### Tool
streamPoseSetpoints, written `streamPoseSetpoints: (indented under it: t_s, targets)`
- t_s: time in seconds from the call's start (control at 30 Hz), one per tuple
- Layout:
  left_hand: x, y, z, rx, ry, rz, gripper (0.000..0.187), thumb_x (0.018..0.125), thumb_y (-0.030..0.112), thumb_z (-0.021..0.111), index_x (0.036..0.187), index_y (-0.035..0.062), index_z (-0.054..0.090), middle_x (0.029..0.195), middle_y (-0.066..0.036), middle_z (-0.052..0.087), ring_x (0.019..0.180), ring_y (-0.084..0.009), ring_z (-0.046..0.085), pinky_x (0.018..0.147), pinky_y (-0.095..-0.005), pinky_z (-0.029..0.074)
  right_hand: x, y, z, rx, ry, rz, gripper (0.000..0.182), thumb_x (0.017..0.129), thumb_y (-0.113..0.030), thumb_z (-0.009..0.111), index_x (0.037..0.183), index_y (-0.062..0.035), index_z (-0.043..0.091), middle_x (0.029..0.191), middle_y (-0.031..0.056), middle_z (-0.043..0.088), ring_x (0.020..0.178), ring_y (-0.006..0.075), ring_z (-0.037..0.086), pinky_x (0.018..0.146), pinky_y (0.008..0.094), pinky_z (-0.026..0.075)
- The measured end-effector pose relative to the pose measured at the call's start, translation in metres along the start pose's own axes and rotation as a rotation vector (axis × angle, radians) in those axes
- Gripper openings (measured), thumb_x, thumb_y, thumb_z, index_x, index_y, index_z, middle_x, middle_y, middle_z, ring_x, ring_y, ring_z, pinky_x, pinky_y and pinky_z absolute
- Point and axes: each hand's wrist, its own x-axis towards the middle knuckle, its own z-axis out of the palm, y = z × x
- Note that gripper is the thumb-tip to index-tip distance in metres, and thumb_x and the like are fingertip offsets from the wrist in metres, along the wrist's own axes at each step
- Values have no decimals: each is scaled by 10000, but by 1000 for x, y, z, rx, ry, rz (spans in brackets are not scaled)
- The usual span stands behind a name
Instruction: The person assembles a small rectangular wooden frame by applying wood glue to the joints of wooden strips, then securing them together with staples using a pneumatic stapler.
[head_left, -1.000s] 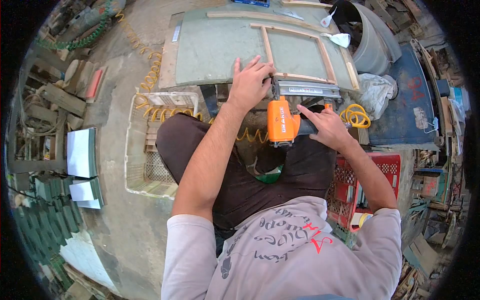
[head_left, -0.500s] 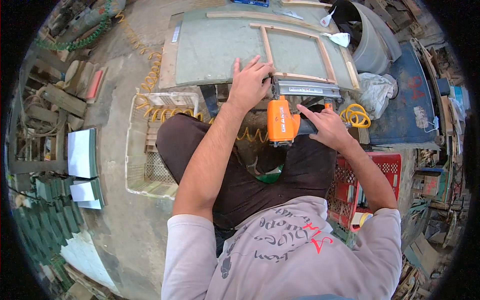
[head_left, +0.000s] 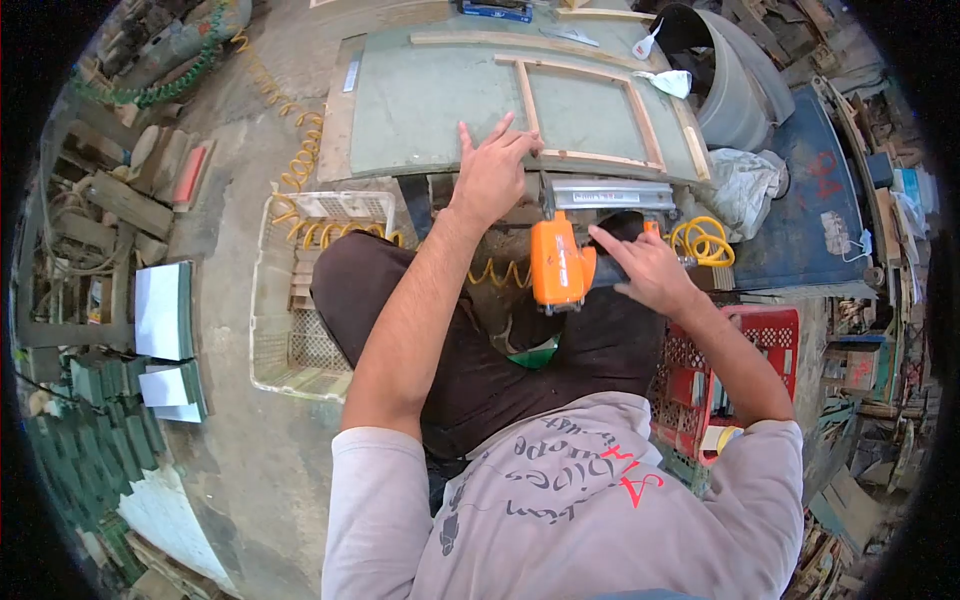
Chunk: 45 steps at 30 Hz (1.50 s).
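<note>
My right hand (head_left: 655,272) is wrapped around the handle of an orange nail gun (head_left: 557,265), its index finger stretched along the tool. The gun is over my lap, its silver magazine (head_left: 612,196) just below the near edge of the board. On that board lies a rectangular wooden frame (head_left: 590,158) made of thin strips. My left hand (head_left: 493,170) rests at the frame's near left corner with fingers spread, the fingertips touching the wood there. The gun's nose is close to this corner but apart from it. My left thumb is hidden.
The pale green board (head_left: 430,110) carries a long wood strip (head_left: 480,40), a white bottle (head_left: 647,42) and a metal square (head_left: 570,36). A yellow coiled hose (head_left: 703,243) joins the gun. Beside my legs stand a white crate (head_left: 268,340) and a red crate (head_left: 790,330).
The nail gun has dropped slightly toward me, away from the frame's corner, with my right hand. My left hand stays by the corner. The frame has shifted slightly in view.
</note>
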Motion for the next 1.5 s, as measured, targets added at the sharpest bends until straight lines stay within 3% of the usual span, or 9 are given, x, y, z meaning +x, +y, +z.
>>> streamPoseSetpoints:
  t_s: [0.17, 0.47, 0.8, 0.93, 1.0, 1.07, 1.27, 1.33, 1.5]
  targets:
    - [-2, 1, 1, -20, 25, -8, 439, 787, -45, 467, 1160, 163, 567, 1285, 17, 579, 1347, -253, 400, 1054, -728, 157, -40, -18, -1, -46, -72, -13, 1116, 580, -204, 835, 1492, -72, 205, 793, 63, 592, 765, 247, 595, 787, 359, 432]
    - [1, 8, -4, -118, 48, -76, 521, 796, -53, 429, 1268, 148, 512, 1269, -35, 586, 1344, -263, 399, 1079, -680, 151, -124, -49, 18, 103, -194, 106, 1086, 570, -185, 821, 1482, -71, 243, 771, 47, 585, 750, 229, 600, 775, 351, 437]
    - [11, 17, -9, -144, 91, -55, 563, 782, -68, 448, 1303, 142, 473, 1289, -95, 511, 1246, -316, 462, 1067, -642, 220, -131, -49, -9, 425, -162, 181, 939, 678, -179, 797, 1467, -140, 290, 975, 124, 585, 886, 325, 593, 811, 403, 482]
    - [36, 20, -13, -149, 176, 21, 519, 782, -62, 458, 1266, 118, 509, 1277, -119, 497, 1199, -339, 479, 1065, -577, 271, -108, -25, -17, 729, -18, 276, 695, 751, -220, 769, 1353, -57, 464, 934, 162, 635, 848, 339, 622, 787, 388, 509]
    - [57, 22, -13, -84, 177, 95, 473, 762, -92, 450, 1204, 47, 546, 1222, -179, 525, 1147, -380, 486, 1004, -436, 373, -79, -12, -8, 979, 178, 390, 490, 845, -188, 708, 1270, -13, 538, 919, 121, 653, 848, 216, 639, 791, 315, 509]
    - [85, 23, -6, -40, 154, 129, 454, 768, -77, 461, 1196, 47, 550, 1222, -174, 531, 1146, -376, 492, 998, -439, 380, -43, 0, 11, 1397, 291, 550, 377, 915, -131, 638, 1257, 1, 547, 1002, 54, 641, 928, 104, 601, 830, 267, 490]
    - [162, 8, 25, 140, 23, 109, 393, 821, 7, 481, 1201, 62, 567, 1250, -158, 535, 1156, -354, 512, 971, -458, 413, 50, 0, 25, 2007, 566, 732, 574, 950, -164, 575, 1419, 52, 326, 1322, 160, 504, 1081, 163, 566, 883, 295, 497]
    - [174, 0, 37, 187, -28, 68, 385, 838, 26, 479, 1210, 67, 569, 1255, -155, 537, 1159, -349, 515, 966, -462, 420, 64, -5, 29, 2051, 603, 752, 625, 954, -140, 548, 1458, 49, 230, 1446, 195, 385, 1170, 180, 518, 916, 298, 477]
    - [180, -6, 48, 295, -247, 1, 328, 869, 63, 472, 1166, 61, 611, 1211, -143, 573, 1155, -335, 524, 971, -447, 427, 77, -10, 30, 2056, 644, 716, 618, 964, -96, 503, 1475, 33, 180, 1481, 189, 337, 1190, 198, 509, 932, 314, 472]
